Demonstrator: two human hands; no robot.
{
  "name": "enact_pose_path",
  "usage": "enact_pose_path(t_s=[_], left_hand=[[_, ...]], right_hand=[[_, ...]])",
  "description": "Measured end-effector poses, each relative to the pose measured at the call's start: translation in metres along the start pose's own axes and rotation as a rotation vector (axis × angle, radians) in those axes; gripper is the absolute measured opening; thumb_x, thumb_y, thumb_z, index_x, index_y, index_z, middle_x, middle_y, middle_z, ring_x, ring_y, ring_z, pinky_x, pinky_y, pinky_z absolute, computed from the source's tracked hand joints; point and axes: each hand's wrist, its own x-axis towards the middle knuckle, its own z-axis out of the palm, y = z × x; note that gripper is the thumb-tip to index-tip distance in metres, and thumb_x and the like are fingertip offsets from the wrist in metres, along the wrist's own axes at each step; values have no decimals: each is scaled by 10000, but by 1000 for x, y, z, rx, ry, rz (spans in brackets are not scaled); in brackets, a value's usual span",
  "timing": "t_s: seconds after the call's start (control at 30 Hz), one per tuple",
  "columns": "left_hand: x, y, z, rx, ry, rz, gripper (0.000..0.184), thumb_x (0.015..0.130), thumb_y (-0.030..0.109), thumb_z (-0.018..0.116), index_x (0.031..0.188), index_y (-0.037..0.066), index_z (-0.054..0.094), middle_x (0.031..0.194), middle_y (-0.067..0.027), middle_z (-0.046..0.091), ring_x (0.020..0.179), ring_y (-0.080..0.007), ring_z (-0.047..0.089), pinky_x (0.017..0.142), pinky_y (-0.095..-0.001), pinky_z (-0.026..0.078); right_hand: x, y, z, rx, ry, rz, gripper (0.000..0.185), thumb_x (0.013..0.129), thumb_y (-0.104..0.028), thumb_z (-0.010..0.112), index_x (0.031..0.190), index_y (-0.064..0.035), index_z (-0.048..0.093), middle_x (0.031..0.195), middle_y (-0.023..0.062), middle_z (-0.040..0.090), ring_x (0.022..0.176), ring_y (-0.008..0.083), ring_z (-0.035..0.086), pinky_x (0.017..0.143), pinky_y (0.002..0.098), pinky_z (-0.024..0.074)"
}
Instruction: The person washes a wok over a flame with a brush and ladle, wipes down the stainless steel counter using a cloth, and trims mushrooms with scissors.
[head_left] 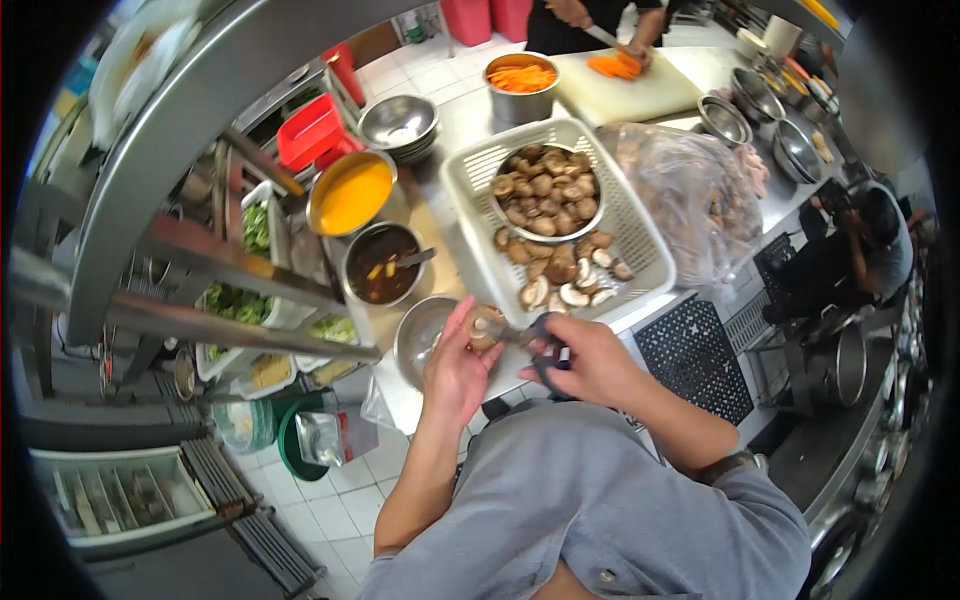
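My left hand [455,375] holds a brown mushroom [487,327], its fingers around the cap. Scissors [545,350] with dark handles are in my right hand [595,365], and their blades reach the mushroom. Below the mushroom and partly behind my left hand is a metal bowl [412,345]. Just beyond my hands a white perforated basket [461,190] contains a round bowl of whole mushrooms [545,190]. Loose mushrooms, some cut with pale faces [574,295], lie in the basket's near end.
A pot of dark liquid [375,285] and one of orange liquid [352,195] stand left. Beyond the basket, a co-worker's hands [640,52] cut carrots on a board [660,90]. A plastic bag [690,200] lies right of the basket. Metal shelf bars [240,260] stand left.
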Motion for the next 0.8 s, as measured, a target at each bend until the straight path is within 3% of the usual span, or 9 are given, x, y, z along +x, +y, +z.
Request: enact_pose_path(t_s=[0.03, 0.13, 0.17, 0.3, 0.5, 0.6, 0.8], left_hand=[[-8, 10, -3, -11, 32, 24, 509, 1016, 129, 397, 1513, 52, 320, 1425, -97, 500, 1294, -243, 497, 1068, -423, 407], [-26, 27, -29, 69, 48, 156, 512, 1022, 103, 382, 1526, 54, 303, 1495, -114, 418, 1346, -248, 448, 1102, -422, 376], [-30, 30, -33, 98, 70, 188, 542, 1012, 84, 389, 1542, 48, 280, 1498, -142, 430, 1356, -261, 448, 1115, -419, 372], [-44, 37, -42, 188, 68, 244, 519, 1026, 39, 373, 1537, 30, 284, 1539, -148, 357, 1362, -252, 433, 1133, -419, 350], [-52, 31, -76, 522, 89, 239, 490, 1039, 61, 403, 1520, 18, 323, 1466, -126, 444, 1312, -194, 469, 1088, -346, 391], [-56, 30, -75, 558, 136, 232, 496, 1021, 67, 427, 1495, -48, 338, 1397, -131, 519, 1248, -176, 505, 1061, -275, 372], [-53, 24, -89, 450, 154, 133, 475, 1047, 100, 418, 1508, 11, 341, 1397, -110, 503, 1226, -165, 521, 1034, -323, 426]], right_hand=[[-1, -7, 3, -60, 15, 31, 447, 733, -318, 832, 981, -30, 597, 846, 115, 648, 753, 300, 665, 644, 410, 533], [-7, -5, 26, -278, -62, 135, 504, 737, -386, 824, 997, -15, 602, 857, 121, 645, 741, 292, 662, 644, 404, 532], [-9, 1, 39, -285, -35, 77, 550, 726, -431, 822, 1005, -11, 604, 889, 129, 643, 752, 310, 662, 647, 401, 532], [-7, -7, 72, -427, 15, 34, 574, 703, -436, 833, 1027, -25, 598, 907, 130, 629, 774, 325, 661, 653, 412, 529], [-1, -13, 93, -543, -16, -4, 572, 705, -421, 833, 1048, -42, 578, 911, 127, 620, 784, 334, 651, 661, 432, 523], [-3, -11, 100, -555, -69, 30, 578, 718, -447, 816, 1049, -42, 571, 898, 122, 623, 786, 340, 652, 670, 434, 526], [3, -10, 110, -584, -191, 123, 616, 788, -592, 713, 1043, -42, 603, 915, 162, 681, 841, 338, 691, 727, 442, 547]])
